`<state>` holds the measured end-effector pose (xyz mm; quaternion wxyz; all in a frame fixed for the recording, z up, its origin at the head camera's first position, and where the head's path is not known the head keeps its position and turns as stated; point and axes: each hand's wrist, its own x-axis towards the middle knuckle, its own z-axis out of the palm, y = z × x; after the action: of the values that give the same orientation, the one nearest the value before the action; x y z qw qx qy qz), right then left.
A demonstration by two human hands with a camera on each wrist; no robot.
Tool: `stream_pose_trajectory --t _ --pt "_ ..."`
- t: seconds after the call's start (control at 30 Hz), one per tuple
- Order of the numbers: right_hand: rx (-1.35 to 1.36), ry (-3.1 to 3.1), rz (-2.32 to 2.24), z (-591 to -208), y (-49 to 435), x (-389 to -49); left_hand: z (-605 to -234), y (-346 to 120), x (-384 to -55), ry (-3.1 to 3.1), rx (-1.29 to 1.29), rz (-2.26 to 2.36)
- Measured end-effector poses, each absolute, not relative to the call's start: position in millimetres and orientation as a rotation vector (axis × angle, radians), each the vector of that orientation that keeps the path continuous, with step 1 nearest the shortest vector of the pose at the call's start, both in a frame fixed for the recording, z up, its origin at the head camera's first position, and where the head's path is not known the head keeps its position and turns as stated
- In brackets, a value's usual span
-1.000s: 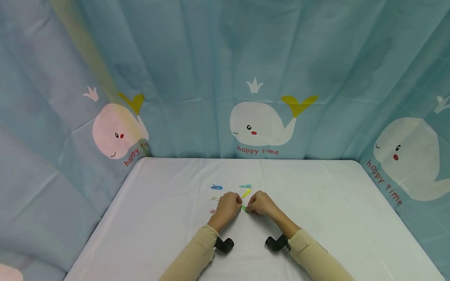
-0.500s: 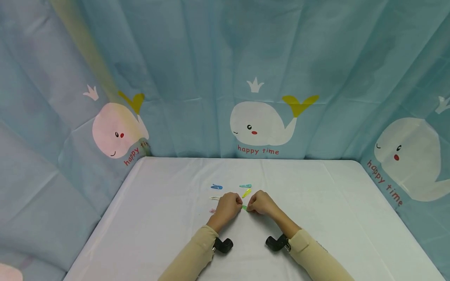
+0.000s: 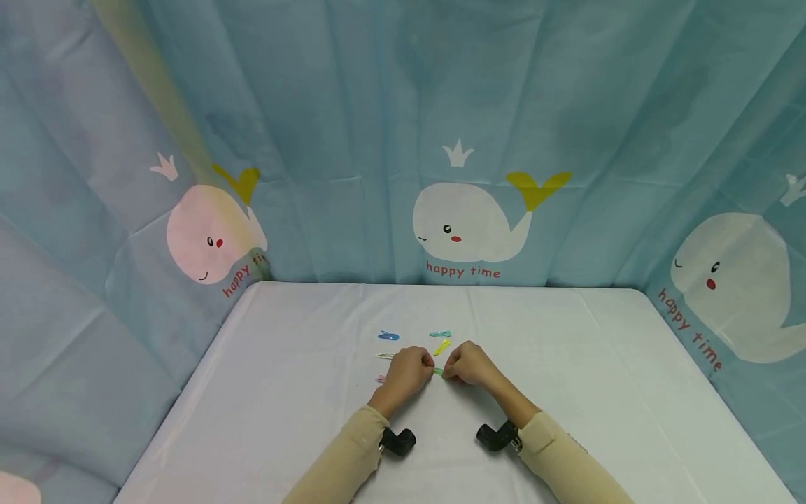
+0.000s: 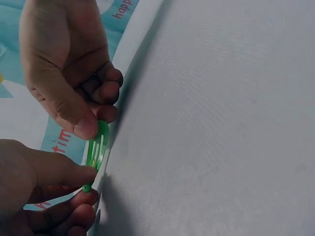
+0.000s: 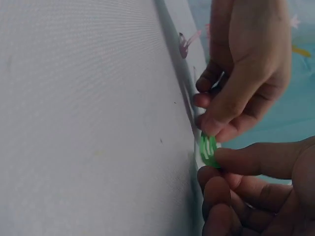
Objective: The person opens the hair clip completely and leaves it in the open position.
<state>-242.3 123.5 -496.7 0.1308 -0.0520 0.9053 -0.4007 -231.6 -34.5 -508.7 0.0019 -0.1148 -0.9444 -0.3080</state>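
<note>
A green snap hair clip [image 4: 100, 142] is held between my two hands, just above the white table. My left hand [image 3: 409, 371] pinches its narrow end between thumb and fingers, as the left wrist view shows. At the other, wider end, my right hand [image 3: 470, 364] pinches it the same way. The slits along the clip show between the fingertips. A yellow hair clip [image 3: 442, 347] lies just beyond the hands, with a teal hair clip [image 3: 440, 334] behind it.
On the white table [image 3: 585, 392], a blue hair clip [image 3: 388, 336], a pale clip [image 3: 385, 355] and a pink clip [image 5: 183, 46] lie in a column at the left, the last two partly behind my left arm. A blue whale-print curtain [image 3: 352, 231] surrounds the table.
Both hands stay nearly in place, still pinching the green hair clip. The clip looks slightly more level than a second ago, and the right fingertips have shifted slightly right.
</note>
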Motion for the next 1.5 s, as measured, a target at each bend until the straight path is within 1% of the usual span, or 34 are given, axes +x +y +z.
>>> stream_pose_trajectory --t 0.2,0.37,0.73,1.13,1.5 --pt "-0.183 2.578 -1.298 -502 133 -246 -515 -42 -233 -2.928 -0.378 -1.234" --pt "-0.173 2.474 -1.45 -501 138 -248 -511 -47 -234 -2.899 -0.322 -1.507" --pt "-0.174 2.235 -1.632 -500 147 -247 -508 -54 -235 -2.884 -0.228 -1.827" --pt "-0.198 2.046 -1.684 -500 154 -244 -504 -57 -233 -2.827 -0.199 -2.026" --pt "-0.185 1.966 -1.734 -500 155 -243 -502 -58 -233 -2.763 -0.196 -2.105"
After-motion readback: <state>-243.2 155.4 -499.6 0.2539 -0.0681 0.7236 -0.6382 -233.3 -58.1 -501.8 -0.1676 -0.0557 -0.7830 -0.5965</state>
